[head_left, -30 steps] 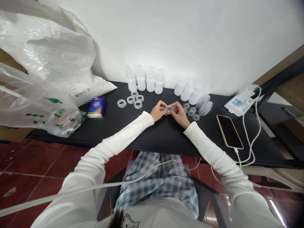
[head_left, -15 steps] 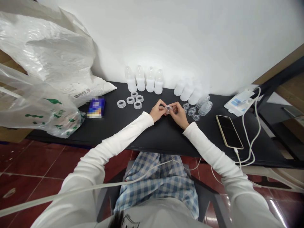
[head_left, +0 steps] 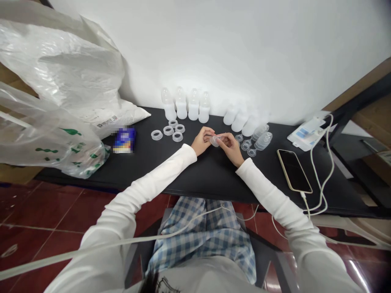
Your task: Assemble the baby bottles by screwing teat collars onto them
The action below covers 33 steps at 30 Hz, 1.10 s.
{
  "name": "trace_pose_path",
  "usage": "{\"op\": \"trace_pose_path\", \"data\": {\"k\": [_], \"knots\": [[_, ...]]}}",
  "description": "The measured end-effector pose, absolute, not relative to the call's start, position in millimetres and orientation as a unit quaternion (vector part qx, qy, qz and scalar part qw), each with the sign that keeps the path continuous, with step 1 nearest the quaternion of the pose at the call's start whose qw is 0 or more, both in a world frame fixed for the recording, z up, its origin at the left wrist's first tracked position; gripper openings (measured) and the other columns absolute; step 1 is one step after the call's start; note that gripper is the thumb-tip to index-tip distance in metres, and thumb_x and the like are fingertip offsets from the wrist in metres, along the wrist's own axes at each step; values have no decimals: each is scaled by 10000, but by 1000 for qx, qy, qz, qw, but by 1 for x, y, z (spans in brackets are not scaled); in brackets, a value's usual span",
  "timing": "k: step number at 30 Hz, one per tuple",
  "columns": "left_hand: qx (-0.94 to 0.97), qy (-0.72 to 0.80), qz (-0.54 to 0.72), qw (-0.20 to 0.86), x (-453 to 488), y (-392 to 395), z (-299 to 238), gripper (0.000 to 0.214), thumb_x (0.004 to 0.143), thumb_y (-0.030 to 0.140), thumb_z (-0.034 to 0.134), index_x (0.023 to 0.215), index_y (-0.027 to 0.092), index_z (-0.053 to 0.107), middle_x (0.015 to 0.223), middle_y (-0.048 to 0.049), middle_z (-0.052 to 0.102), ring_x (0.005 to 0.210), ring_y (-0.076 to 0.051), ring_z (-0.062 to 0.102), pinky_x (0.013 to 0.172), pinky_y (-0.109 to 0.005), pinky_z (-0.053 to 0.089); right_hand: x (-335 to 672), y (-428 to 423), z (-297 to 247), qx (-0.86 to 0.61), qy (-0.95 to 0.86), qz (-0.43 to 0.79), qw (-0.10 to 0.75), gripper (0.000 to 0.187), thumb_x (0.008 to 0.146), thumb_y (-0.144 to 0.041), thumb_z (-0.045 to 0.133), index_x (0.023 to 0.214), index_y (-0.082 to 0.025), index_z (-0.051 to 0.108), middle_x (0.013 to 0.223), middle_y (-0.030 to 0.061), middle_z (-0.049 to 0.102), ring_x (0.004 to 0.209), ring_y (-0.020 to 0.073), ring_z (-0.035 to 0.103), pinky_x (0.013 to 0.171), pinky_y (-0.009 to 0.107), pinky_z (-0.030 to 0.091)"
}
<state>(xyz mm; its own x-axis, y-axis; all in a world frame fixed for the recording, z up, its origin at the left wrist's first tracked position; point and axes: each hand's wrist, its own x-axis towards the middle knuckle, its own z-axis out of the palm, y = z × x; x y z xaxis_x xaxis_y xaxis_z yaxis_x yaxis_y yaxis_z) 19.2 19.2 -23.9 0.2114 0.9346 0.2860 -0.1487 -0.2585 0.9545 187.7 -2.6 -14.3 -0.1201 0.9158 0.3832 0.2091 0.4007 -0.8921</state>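
Between my fingertips, above the middle of the black table, is a small translucent bottle collar ring (head_left: 215,141). My left hand (head_left: 201,141) pinches its left side, and my right hand (head_left: 231,147) is closed on its right side. Whether a nipple sits inside the ring is too small to tell. Several similar collar rings (head_left: 168,130) lie to the left of my hands. Just right of my right hand are several clear silicone nipples (head_left: 246,145), beside clear domed bottle caps (head_left: 264,141).
Along the wall stand several white baby bottles with clear caps (head_left: 193,110) and, further right, several white bottle bodies (head_left: 240,120). A phone (head_left: 295,171) with a white cable (head_left: 330,171) lies at right. Plastic bags (head_left: 70,81) and a blue packet (head_left: 125,139) fill the left.
The ring has turned between my fingers and now tilts differently. My left fingers have curled further round its side, while both hands stay in nearly the same place.
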Motion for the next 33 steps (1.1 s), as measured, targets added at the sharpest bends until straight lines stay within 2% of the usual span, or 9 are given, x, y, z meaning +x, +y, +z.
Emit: {"op": "trace_pose_path", "data": {"k": [5, 9, 12, 15, 18, 21, 25, 31, 33], "knots": [[608, 377, 528, 457, 32, 36, -27, 339, 767, 82, 607, 1074, 202, 525, 1090, -76, 678, 1011, -157, 673, 933, -330, 515, 191, -3, -8, -478, -620, 221, 582, 374, 826, -556, 705, 839, -243, 500, 738, -22, 474, 659, 138, 447, 628, 301, 432], [597, 443, 538, 398, 61, 65, -28, 400, 826, 197, 667, 1191, 192, 503, 1284, -149, 600, 1100, -220, 634, 976, -398, 500, 195, -3, -3, -487, -604, 155, 612, 353, 863, -543, 658, 830, -255, 456, 706, -33, 423, 638, 142, 416, 605, 301, 411], [597, 447, 545, 382, 83, 96, -27, 500, 807, 189, 698, 1255, 177, 476, 1382, -189, 534, 1248, -275, 567, 1078, -454, 434, 197, -2, 0, -492, -591, 133, 625, 332, 868, -526, 656, 868, -248, 475, 711, -34, 420, 637, 136, 413, 609, 299, 408], [625, 444, 518, 381, 94, 124, -24, 577, 738, 91, 708, 1260, 167, 474, 1352, -193, 562, 1301, -315, 531, 1149, -516, 349, 201, -2, 2, -494, -592, 115, 627, 302, 876, -502, 649, 924, -240, 507, 718, -30, 431, 647, 138, 428, 630, 306, 424], [642, 448, 488, 387, 94, 140, -22, 608, 681, 65, 738, 1221, 182, 485, 1186, -149, 639, 1242, -332, 557, 1138, -562, 335, 204, -2, 4, -490, -610, 99, 615, 271, 883, -464, 642, 986, -240, 532, 744, -19, 471, 682, 146, 470, 681, 314, 464], [639, 464, 487, 374, 92, 140, -24, 539, 658, 115, 793, 1115, 178, 514, 1062, -115, 629, 1162, -316, 570, 1108, -539, 365, 206, -1, 5, -484, -626, 100, 603, 255, 889, -429, 635, 1033, -238, 546, 840, 12, 552, 732, 153, 523, 743, 328, 497], [636, 479, 508, 329, 82, 117, -31, 462, 645, 170, 822, 999, 178, 525, 1126, -128, 558, 1083, -258, 559, 1053, -447, 431, 212, 0, 9, -473, -650, 110, 585, 241, 906, -406, 613, 1066, -234, 556, 895, 30, 595, 718, 152, 549, 741, 339, 512], [675, 446, 510, 290, 27, 56, -33, 490, 777, 275, 722, 1193, 193, 475, 1280, -129, 571, 1174, -246, 587, 933, -375, 515, 234, 9, 15, -442, -714, 67, 539, 256, 915, -366, 594, 1125, -225, 553, 1006, 61, 664, 892, 193, 654, 811, 367, 548], [704, 421, 500, 278, 5, 38, -28, 516, 796, 292, 711, 1243, 205, 468, 1312, -113, 594, 1188, -240, 608, 960, -371, 514, 238, 12, 14, -429, -747, 60, 504, 241, 912, -340, 596, 1123, -229, 558, 1035, 66, 684, 942, 208, 670, 836, 381, 554]]}}
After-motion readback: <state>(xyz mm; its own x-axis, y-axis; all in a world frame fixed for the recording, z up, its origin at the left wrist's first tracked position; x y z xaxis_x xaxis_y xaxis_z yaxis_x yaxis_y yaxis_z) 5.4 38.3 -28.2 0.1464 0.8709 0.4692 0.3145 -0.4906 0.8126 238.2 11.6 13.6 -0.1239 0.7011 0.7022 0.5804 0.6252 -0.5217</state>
